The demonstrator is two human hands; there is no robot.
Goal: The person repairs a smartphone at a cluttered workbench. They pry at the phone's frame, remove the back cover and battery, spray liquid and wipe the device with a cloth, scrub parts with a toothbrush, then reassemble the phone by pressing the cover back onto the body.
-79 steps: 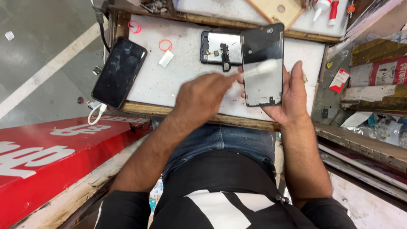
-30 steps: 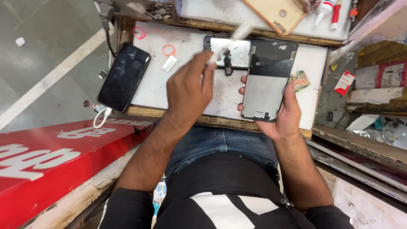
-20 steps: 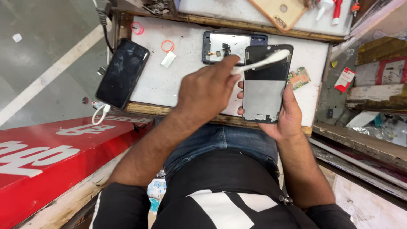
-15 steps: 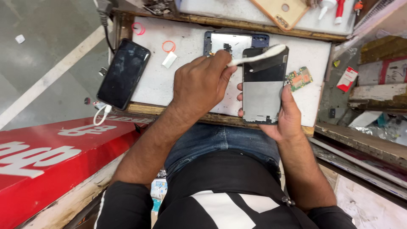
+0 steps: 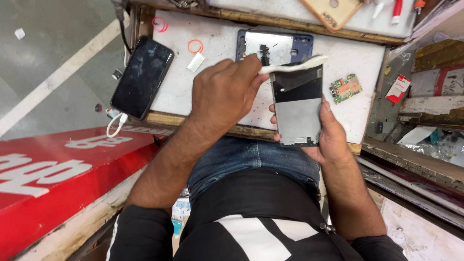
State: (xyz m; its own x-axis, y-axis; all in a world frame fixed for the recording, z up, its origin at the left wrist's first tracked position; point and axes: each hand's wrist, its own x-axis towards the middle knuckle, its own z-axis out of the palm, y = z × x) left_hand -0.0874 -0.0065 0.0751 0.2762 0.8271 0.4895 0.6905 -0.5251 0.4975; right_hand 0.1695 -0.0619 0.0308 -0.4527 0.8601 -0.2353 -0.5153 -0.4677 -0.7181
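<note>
Gripping a white brush in the left hand, grip pressed together around its handle, bristle end lying across the top edge of the phone screen panel. Cradling that panel from beneath in the right hand, fingers pinching its edges, holding it tilted above the near edge of the white surface. Lying just beyond the panel: an opened blue phone frame. Resting right of the panel: a small green circuit board. Sitting well left of the panel: a black phone, overhanging the surface's edge, white cable below it.
</note>
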